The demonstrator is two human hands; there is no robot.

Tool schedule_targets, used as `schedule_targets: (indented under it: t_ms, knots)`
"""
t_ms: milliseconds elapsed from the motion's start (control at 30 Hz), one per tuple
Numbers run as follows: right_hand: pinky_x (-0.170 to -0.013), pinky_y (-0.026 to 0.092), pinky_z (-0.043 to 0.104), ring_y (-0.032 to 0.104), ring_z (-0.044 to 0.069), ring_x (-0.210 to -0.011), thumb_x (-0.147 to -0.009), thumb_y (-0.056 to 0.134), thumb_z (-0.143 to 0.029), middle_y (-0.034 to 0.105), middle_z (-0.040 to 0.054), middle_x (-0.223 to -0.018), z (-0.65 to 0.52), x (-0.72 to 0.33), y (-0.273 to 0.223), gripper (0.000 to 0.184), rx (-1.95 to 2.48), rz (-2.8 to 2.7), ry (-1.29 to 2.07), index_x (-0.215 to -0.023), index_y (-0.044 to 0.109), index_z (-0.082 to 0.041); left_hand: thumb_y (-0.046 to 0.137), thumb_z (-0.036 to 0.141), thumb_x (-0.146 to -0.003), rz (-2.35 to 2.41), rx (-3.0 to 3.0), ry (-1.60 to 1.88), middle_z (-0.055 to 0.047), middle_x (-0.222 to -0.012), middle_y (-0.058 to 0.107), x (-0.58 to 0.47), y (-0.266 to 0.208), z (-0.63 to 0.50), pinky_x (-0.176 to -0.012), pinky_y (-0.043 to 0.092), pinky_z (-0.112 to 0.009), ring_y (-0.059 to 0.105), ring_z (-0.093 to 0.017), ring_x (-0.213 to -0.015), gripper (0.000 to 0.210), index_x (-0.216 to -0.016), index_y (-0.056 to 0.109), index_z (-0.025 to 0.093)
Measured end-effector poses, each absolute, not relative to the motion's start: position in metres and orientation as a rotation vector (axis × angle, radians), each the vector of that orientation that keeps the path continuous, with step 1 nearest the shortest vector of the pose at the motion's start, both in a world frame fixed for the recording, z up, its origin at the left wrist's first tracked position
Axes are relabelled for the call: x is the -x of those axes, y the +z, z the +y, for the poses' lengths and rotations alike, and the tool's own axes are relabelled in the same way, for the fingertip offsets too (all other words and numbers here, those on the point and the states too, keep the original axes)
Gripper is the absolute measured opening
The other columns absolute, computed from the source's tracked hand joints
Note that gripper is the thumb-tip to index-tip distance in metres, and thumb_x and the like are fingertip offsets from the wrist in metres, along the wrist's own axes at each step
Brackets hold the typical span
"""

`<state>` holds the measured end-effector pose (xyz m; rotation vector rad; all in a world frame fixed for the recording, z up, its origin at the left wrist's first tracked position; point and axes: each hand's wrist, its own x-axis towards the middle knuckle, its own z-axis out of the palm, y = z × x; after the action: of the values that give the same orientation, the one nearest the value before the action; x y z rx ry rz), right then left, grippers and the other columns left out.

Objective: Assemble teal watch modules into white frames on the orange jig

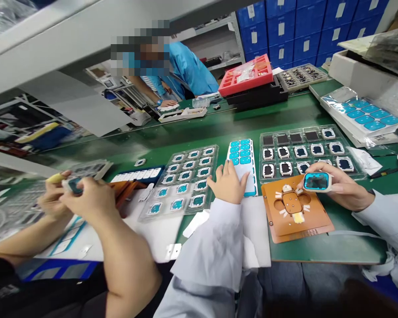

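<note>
My left hand (228, 183) lies with its fingers spread on the lower part of a white sheet of blue adhesive stickers (240, 152). Between the thumb and fingers of my right hand (348, 187) is a watch case (317, 181), with a blue sticker framing its dark opening. Below the watch case, a brown jig plate (296, 212) with a rounded-square block and white tabs lies on the bench. Behind my right hand sits a clear tray (292, 160) of watch cases and dark square pieces. To the left of the sticker sheet is another clear tray (170, 205), holding cases, several with blue stickers.
At left, a co-worker's hands (86, 196) hold a similar case. Another person in blue (189, 66) leans over the far side. A red tray (247, 75) tops a black one at the back. Bagged blue stickers (368, 112) lie at right, below a shelf beam (86, 26).
</note>
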<state>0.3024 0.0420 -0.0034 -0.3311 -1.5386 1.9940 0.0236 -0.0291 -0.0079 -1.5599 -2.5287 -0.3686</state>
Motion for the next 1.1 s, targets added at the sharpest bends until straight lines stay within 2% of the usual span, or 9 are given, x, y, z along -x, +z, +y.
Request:
schedule_targets:
  t_ms: [100,200,267,367,533,733,933,1100]
  knots:
    - [-0.095,0.049,0.045,0.069,0.028,-0.098,-0.075,0.077,-0.051,0.071,0.0058,-0.104,0.043,-0.303,-0.004,0.050,0.335,-1.540,2.009,-0.115,0.059,-0.026,0.047,0.049,-0.094,-2.359,1.601,-0.749,-0.016,-0.137,0.058,-0.026,0.000,-0.030,-0.106,0.026,-0.066,0.044,-0.036,-0.133,0.054,-0.138,0.050,0.018]
    - [-0.098,0.048,0.048,0.068,0.029,-0.102,-0.077,0.076,-0.049,0.071,0.0061,-0.103,0.042,-0.303,-0.004,0.049,0.305,-1.533,2.036,-0.116,0.057,-0.025,0.048,0.055,-0.092,-2.068,2.011,-1.228,-0.013,-0.126,0.064,-0.027,0.009,-0.033,-0.106,0.035,-0.053,0.053,-0.029,-0.122,0.048,-0.125,0.061,0.022]
    - [-0.098,0.048,0.050,0.068,0.029,-0.102,-0.077,0.075,-0.049,0.071,0.0067,-0.102,0.042,-0.302,-0.003,0.049,0.298,-1.522,2.045,-0.115,0.057,-0.024,0.045,0.062,-0.092,-1.807,2.434,-1.499,-0.011,-0.118,0.066,-0.028,0.013,-0.035,-0.100,0.043,-0.043,0.058,-0.025,-0.113,0.053,-0.121,0.064,0.022]
    - [-0.100,0.046,0.052,0.068,0.030,-0.102,-0.075,0.076,-0.049,0.071,0.0076,-0.104,0.042,-0.300,-0.001,0.050,0.313,-1.515,2.037,-0.113,0.057,-0.023,0.039,0.067,-0.093,-1.477,2.892,-1.671,-0.009,-0.111,0.066,-0.032,0.015,-0.039,-0.094,0.045,-0.040,0.056,-0.023,-0.106,0.059,-0.123,0.064,0.024]
    - [-0.105,0.043,0.048,0.068,0.025,-0.102,-0.078,0.075,-0.047,0.072,0.0066,-0.106,0.043,-0.300,-0.002,0.049,0.256,-1.522,2.049,-0.117,0.056,-0.023,0.033,0.072,-0.091,-1.391,3.149,-1.504,-0.008,-0.110,0.069,-0.042,0.013,-0.042,-0.098,0.036,-0.044,0.049,-0.025,-0.105,0.065,-0.120,0.067,0.026]
    - [-0.102,0.045,0.044,0.067,0.024,-0.104,-0.079,0.075,-0.047,0.072,0.0061,-0.107,0.044,-0.302,-0.003,0.049,0.235,-1.523,2.071,-0.118,0.055,-0.023,0.030,0.078,-0.087,-1.446,3.175,-1.310,-0.006,-0.111,0.069,-0.047,0.009,-0.045,-0.101,0.029,-0.046,0.046,-0.026,-0.104,0.070,-0.116,0.069,0.028]
    - [-0.096,0.048,0.040,0.068,0.024,-0.102,-0.077,0.077,-0.047,0.071,0.0053,-0.106,0.044,-0.300,-0.003,0.049,0.261,-1.515,2.059,-0.116,0.057,-0.023,0.029,0.077,-0.089,-1.291,3.121,-1.205,-0.006,-0.119,0.065,-0.050,0.011,-0.045,-0.099,0.029,-0.044,0.044,-0.025,-0.106,0.070,-0.119,0.068,0.028]
    - [-0.093,0.049,0.036,0.068,0.023,-0.098,-0.075,0.079,-0.047,0.071,0.0037,-0.103,0.044,-0.300,-0.003,0.051,0.269,-1.497,2.048,-0.115,0.059,-0.022,0.028,0.073,-0.091,-1.191,3.036,-0.926,-0.009,-0.128,0.060,-0.050,0.013,-0.043,-0.098,0.028,-0.046,0.040,-0.027,-0.112,0.069,-0.121,0.066,0.023]
